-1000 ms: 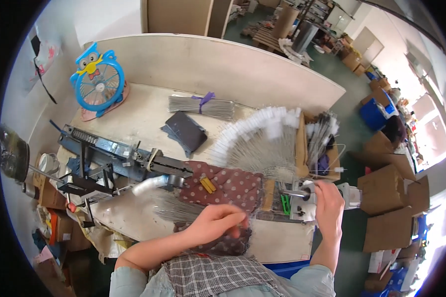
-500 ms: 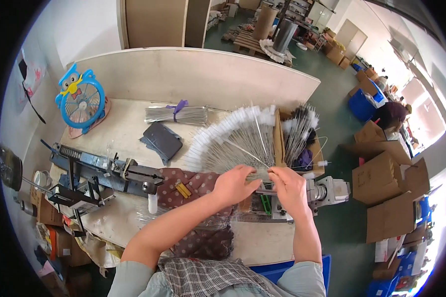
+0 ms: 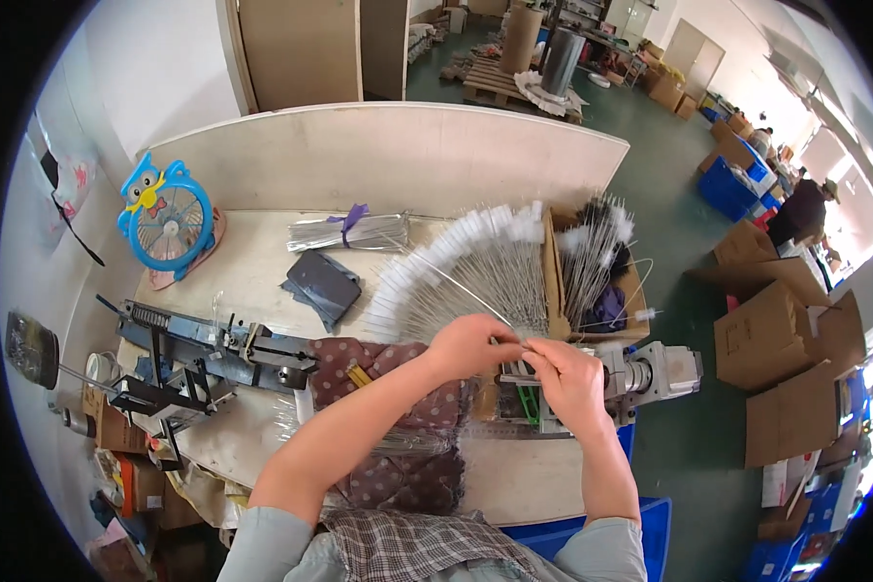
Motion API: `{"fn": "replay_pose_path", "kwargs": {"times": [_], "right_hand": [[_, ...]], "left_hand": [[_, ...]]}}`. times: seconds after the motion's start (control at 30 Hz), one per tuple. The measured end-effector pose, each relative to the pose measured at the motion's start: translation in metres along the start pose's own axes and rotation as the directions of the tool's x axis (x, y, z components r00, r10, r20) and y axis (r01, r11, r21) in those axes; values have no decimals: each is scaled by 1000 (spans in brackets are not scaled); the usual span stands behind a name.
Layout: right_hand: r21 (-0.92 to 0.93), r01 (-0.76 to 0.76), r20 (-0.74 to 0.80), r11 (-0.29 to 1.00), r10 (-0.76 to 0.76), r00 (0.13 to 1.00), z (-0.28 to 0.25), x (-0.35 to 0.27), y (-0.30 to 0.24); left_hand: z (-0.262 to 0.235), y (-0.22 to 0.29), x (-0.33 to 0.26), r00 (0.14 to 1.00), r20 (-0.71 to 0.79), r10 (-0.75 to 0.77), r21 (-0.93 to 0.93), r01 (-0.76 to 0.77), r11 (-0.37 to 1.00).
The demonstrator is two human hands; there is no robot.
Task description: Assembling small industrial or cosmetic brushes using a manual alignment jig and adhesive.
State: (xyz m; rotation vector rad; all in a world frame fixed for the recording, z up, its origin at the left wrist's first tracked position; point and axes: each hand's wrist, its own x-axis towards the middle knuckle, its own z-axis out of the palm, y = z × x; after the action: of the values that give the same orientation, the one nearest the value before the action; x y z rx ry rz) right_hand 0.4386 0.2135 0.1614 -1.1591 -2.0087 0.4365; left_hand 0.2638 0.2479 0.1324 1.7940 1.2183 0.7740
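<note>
Both hands meet just in front of the fan of wire brushes. The left hand is curled nearly closed, fingertips pinched on a thin wire that slants up and away over the fan. The right hand is likewise pinched at the same wire's near end, fingers bent, touching the left.

The brushes are straight metal stems with fluffy white tips, spread in an arc. Right of the fan, a cardboard box holds more brushes. Below the hands sits a grey metal machine. Left of the fan lie a dark spotted cloth and a tied wire bundle.
</note>
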Motion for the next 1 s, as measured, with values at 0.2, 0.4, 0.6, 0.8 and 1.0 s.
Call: {"fn": "replay_pose_path", "kwargs": {"times": [0.2, 0.4, 0.6, 0.8, 1.0], "right_hand": [[-7, 4, -23, 1000, -4, 1000, -1, 8, -14], [-63, -26, -38, 998, 24, 999, -7, 1, -10], [-68, 37, 9, 997, -37, 999, 6, 8, -11], [-129, 30, -36, 991, -35, 999, 33, 9, 2], [-174, 34, 420, 984, 43, 906, 31, 20, -1]], "left_hand": [[11, -4, 11, 975, 200, -98, 183, 61, 981], [11, 3, -1, 969, 30, 245, 434, -234, 870], [9, -38, 14, 939, -260, 224, 403, -105, 909], [11, -58, 13, 904, -261, -339, -502, 173, 848], [29, -79, 26, 874, -282, -395, -464, 236, 854]]}}
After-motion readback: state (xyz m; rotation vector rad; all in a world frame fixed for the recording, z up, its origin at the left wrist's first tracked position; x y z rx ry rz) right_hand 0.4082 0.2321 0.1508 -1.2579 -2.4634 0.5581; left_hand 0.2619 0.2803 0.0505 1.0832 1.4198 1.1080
